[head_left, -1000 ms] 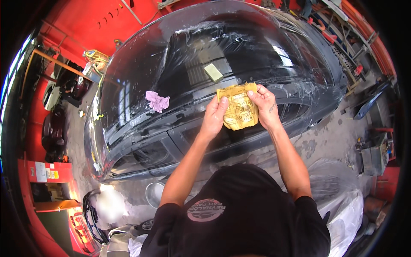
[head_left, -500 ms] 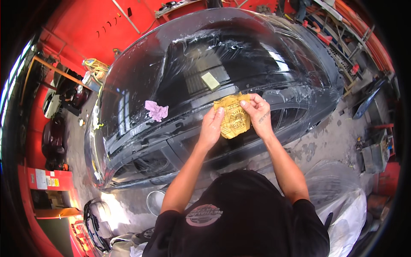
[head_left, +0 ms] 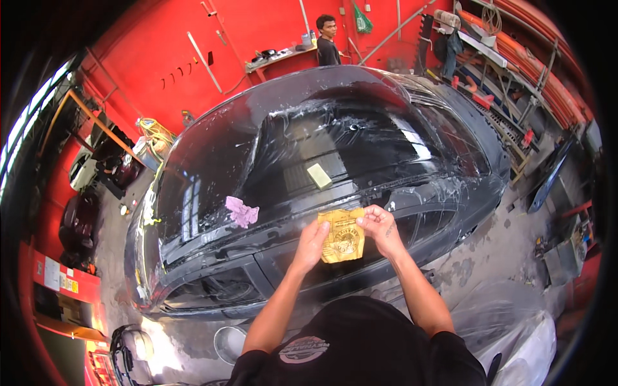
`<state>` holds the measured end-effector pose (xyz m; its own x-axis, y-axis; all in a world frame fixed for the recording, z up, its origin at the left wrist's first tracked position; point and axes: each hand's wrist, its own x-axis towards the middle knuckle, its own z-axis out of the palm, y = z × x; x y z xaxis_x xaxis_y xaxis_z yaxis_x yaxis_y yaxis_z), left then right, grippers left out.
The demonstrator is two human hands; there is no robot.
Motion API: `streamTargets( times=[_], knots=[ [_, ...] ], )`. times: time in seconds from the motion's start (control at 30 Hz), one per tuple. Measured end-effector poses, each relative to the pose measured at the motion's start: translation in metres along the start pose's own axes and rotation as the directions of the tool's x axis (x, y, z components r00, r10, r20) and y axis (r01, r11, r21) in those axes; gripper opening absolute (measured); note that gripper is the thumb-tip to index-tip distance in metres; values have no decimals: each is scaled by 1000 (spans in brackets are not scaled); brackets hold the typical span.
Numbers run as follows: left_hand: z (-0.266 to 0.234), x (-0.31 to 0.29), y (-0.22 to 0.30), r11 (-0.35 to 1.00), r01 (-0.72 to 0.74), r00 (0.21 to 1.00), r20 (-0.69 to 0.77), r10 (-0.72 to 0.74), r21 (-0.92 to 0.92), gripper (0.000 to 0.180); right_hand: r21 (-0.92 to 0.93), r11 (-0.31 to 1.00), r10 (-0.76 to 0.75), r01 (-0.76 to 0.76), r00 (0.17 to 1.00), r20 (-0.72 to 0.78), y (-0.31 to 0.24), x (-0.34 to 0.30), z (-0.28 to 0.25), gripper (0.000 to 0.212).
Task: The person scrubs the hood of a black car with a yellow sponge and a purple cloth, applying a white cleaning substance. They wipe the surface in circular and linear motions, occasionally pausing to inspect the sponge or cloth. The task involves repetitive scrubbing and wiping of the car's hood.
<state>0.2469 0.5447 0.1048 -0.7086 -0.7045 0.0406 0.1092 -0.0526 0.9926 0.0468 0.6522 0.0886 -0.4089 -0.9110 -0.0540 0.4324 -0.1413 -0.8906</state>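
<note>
A creased yellow-brown sheet of sandpaper (head_left: 341, 238), its printed backing facing up, is stretched between my hands above the near side of a dark car (head_left: 212, 145). My left hand (head_left: 311, 243) pinches the left edge, thumb on top. At the upper right corner, my right hand (head_left: 380, 229) grips it between thumb and fingers. Just beyond the sheet, a pale rectangular sanding block (head_left: 318, 176) lies on the car's glossy roof. A crumpled purple cloth (head_left: 242, 211) rests on the roof to the left. White smears mark the roof.
Across the car stands another person (head_left: 327, 45) near a wall shelf (head_left: 283, 56). Metal racks (head_left: 515, 83) line the far right. A round pale basin (head_left: 230, 345) sits on the floor at the near left, and plastic sheeting (head_left: 515, 328) drapes the near right.
The view has tilted up, bringing the other person and more red wall into sight. My hands and the sandpaper sit lower in the picture, and the sheet looks flatter. Both hands keep their grip.
</note>
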Motion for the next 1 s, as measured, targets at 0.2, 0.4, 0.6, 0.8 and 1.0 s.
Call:
streamTargets(
  times=[0.2,0.4,0.6,0.8,1.0],
  knots=[
    [3,0,16,989,-59,998,-46,53,-137,28,-245,965,-90,90,996,10,-18,-5,3,13],
    [-6,6,10,995,-96,986,-141,92,-25,22,-347,929,-137,127,991,-5,-20,-7,6,10],
    [-5,14,0,988,-156,964,-219,152,-2,22,-277,953,-124,120,992,3,-26,-7,16,12],
    [-13,14,-10,994,-85,980,-177,96,70,23,-204,974,-113,102,993,-43,-1,-7,15,14],
    [-8,10,-7,991,-61,979,-186,82,116,25,-248,960,-168,129,975,-144,8,-3,16,5]
  ],
)
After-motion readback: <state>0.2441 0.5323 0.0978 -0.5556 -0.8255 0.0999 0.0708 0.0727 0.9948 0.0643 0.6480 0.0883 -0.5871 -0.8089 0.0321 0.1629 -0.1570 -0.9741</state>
